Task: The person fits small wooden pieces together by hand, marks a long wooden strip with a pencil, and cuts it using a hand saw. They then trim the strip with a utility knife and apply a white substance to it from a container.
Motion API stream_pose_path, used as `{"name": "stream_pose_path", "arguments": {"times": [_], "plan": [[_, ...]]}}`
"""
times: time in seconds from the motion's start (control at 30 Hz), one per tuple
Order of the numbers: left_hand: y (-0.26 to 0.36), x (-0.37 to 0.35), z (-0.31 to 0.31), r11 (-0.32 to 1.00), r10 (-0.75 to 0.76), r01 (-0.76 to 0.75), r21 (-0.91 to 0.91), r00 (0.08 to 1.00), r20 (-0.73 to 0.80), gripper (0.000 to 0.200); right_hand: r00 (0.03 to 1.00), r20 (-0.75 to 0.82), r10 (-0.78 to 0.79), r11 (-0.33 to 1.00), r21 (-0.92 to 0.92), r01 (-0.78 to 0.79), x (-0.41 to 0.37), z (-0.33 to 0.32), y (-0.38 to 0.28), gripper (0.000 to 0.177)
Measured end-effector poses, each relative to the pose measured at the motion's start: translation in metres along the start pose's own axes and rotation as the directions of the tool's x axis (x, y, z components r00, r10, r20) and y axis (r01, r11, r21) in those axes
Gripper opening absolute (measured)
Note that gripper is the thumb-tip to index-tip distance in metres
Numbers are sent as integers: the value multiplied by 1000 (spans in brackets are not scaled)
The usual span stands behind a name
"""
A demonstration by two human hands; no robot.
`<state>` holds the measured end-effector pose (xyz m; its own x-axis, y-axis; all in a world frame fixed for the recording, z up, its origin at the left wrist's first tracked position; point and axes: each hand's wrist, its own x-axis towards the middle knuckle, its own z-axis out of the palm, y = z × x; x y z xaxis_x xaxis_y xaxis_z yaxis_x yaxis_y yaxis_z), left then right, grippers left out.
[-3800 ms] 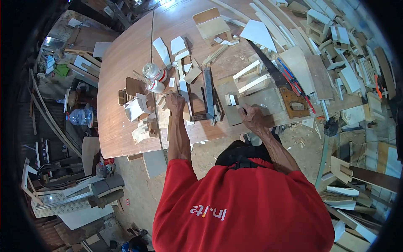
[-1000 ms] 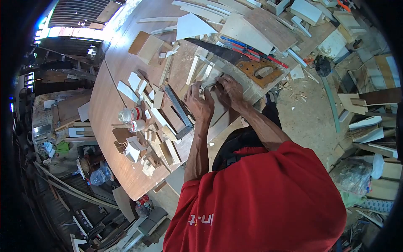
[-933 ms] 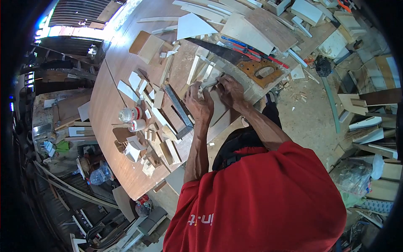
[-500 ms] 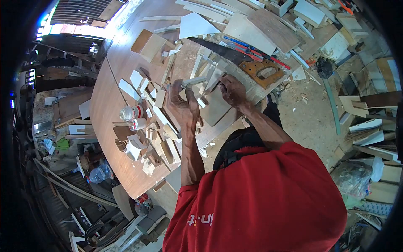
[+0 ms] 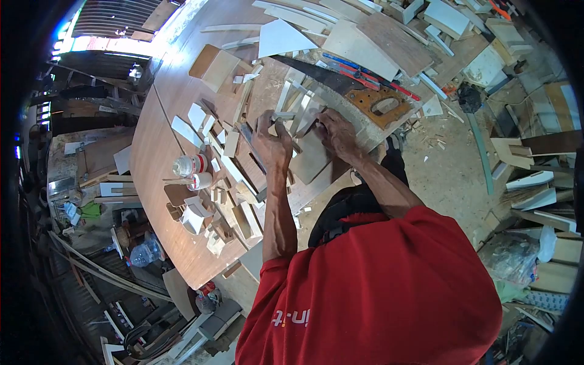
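Observation:
My left hand (image 5: 273, 143) is closed, thumb and fingers pinching a short pale wooden strip (image 5: 285, 115). The strip's far end meets a small flat wood piece (image 5: 306, 113), which my right hand (image 5: 338, 135) grips by its near edge with curled fingers. Both pieces are held over a larger flat board (image 5: 311, 159) at the table's edge. Just beyond my hands lies a handsaw with a wooden handle (image 5: 378, 108) and a dark blade. Close left of my left hand, a long narrow strip (image 5: 238, 176) lies among small offcuts.
Two glue-like containers, a clear jar (image 5: 185, 165) and a white one (image 5: 201, 180), stand on the brown tabletop (image 5: 159, 213). Blue and red tools (image 5: 359, 74) lie beyond the saw. Large panels (image 5: 359, 48) are stacked at the far side. A water bottle (image 5: 145, 252) is at lower left.
My left hand has moved a little to the right, bringing the strip closer against the flat piece. My right hand has stayed almost in place.

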<state>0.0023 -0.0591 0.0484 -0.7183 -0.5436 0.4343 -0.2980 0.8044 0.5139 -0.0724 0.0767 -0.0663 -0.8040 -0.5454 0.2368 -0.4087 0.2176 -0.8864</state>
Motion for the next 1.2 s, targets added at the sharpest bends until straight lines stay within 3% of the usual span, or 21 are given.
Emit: {"name": "stream_pose_path", "arguments": {"times": [0.03,0.1,0.17,0.2,0.27,0.33,0.4,0.53,0.6,0.8,1.2], "plan": [[-4,-1,4,1000,2,-2,-1,1000,2,23,986,-38,-163,978,-136,157,0,-2,0,30],[-10,-3,11,971,-152,170,-171,982,112,23,992,-6,-124,979,-161,121,0,-3,0,31],[17,0,1,963,-192,215,-161,970,149,23,996,29,-85,979,-182,88,0,0,2,33],[27,2,-2,954,-231,260,-151,956,183,23,990,-13,-143,972,-189,138,2,1,3,39],[26,0,-1,955,-226,259,-143,952,208,23,979,-55,-197,963,-199,183,1,1,5,45],[15,-2,3,957,-222,257,-134,947,231,23,990,0,-142,980,-143,141,-1,-3,0,37],[-4,-5,14,988,-76,96,-119,983,167,26,991,24,-131,978,-163,133,0,-5,-1,39],[-5,-5,15,980,-41,65,-187,991,126,30,990,28,-141,974,-176,144,-1,-12,-9,43],[5,-3,6,974,-148,189,-124,948,281,31,991,29,-132,976,-171,136,-1,-11,-8,43],[-6,-8,12,904,-157,262,-338,938,308,30,992,21,-126,969,-211,128,-1,-7,-4,46],[11,-1,-1,906,-111,247,-344,922,371,24,996,21,-87,981,-174,90,0,-5,-4,41]]}}
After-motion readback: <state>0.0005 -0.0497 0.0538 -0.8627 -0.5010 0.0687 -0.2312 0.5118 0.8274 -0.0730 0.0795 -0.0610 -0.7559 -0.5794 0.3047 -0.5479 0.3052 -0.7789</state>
